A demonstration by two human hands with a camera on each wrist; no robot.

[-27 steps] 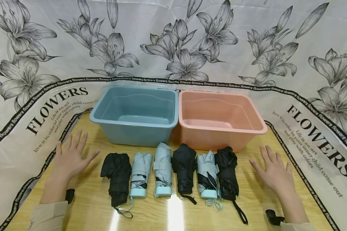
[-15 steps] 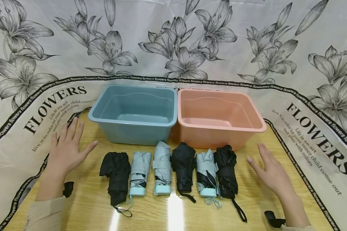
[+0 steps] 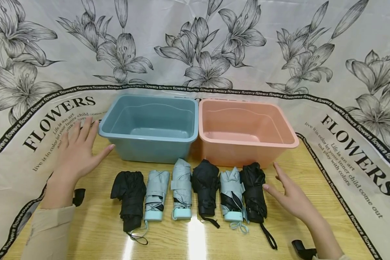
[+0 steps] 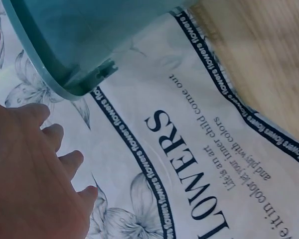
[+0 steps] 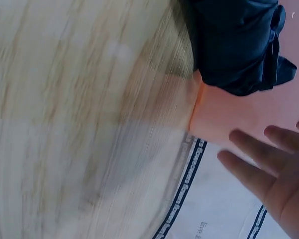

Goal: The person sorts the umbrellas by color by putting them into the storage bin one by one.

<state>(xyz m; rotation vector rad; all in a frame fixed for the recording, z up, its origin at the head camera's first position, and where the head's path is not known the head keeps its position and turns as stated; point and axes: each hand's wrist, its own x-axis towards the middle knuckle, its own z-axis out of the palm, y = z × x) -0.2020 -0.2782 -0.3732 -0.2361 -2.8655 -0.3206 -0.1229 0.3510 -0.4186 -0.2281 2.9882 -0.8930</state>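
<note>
In the head view several folded umbrellas lie in a row, handles toward me. The black umbrella (image 3: 255,196) at the right end is nearest my right hand (image 3: 290,195), whose thumb tip comes close to its side. My left hand (image 3: 76,153) is spread, holds nothing and is beside the left end of the blue bin (image 3: 154,148). Leftmost lies another black umbrella (image 3: 131,202), then a light blue umbrella (image 3: 156,195), a second light blue umbrella (image 3: 182,189), a black umbrella (image 3: 206,187) and a light blue umbrella (image 3: 231,195). The right wrist view shows straight fingers (image 5: 259,149).
The pink bin (image 3: 243,153) stands against the blue one, behind the row; nothing shows inside either. A white flower-printed cloth (image 3: 195,43) hangs behind and spreads along both sides of the wooden table (image 3: 169,245).
My left hand has moved forward toward the blue bin's left end. My right hand has moved left toward the rightmost black umbrella and turned edge-on. The umbrellas and bins stay in place.
</note>
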